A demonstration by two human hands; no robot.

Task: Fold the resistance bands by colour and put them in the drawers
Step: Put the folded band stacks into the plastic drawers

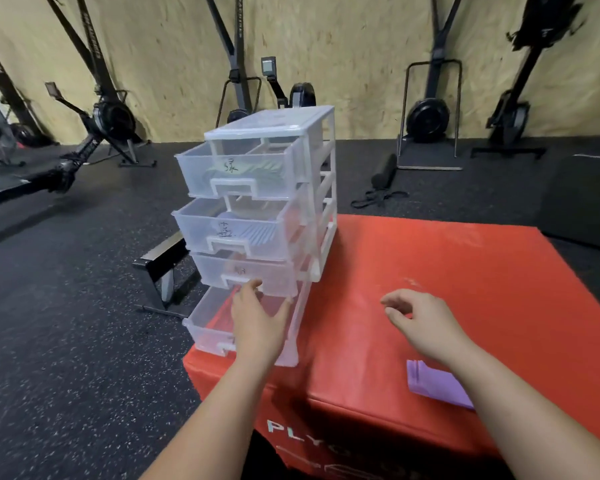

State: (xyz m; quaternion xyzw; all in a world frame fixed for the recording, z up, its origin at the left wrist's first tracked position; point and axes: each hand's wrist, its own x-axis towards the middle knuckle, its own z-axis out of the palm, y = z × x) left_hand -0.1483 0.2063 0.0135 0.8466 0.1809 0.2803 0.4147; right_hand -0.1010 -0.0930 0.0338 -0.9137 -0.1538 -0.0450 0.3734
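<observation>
Head view, setting: a gym with a dark rubber floor [66, 341]; rowing machines [111, 119] stand against a chipboard wall.
Red plyo box [465, 271]: fills the lower right and serves as the work surface.
Drawer unit [312, 133]: clear plastic with four drawers, standing at the box's left edge, all drawers pulled out by differing amounts.
Top drawer [194, 168]: hand-labelled; a green band [264, 168] lies inside.
Second drawer [191, 226]: hand-labelled; a blue band [257, 233] lies inside.
Third drawer [278, 275]: pulled out only a little; contents cannot be made out.
Bottom drawer [205, 327]: pulled out farthest; only the box's red shows through it.
Left hand [257, 320]: reaches over the bottom drawer, fingers extended and thumb spread, fingertips at the third drawer's handle, gripping nothing.
Right hand [423, 323]: hovers above the box, fingers loosely curled, holding nothing.
Purple band [430, 379]: folded flat on the box near its front edge, partly hidden beneath the right forearm.
Step in hand: probably moving the third drawer by its handle, so the purple band can be stored.
Doing it well: hook the fingers into the handle recess and move it straight along its runners. The unit looks light, so the free hand could brace the frame. Check the label before placing the band.
</observation>
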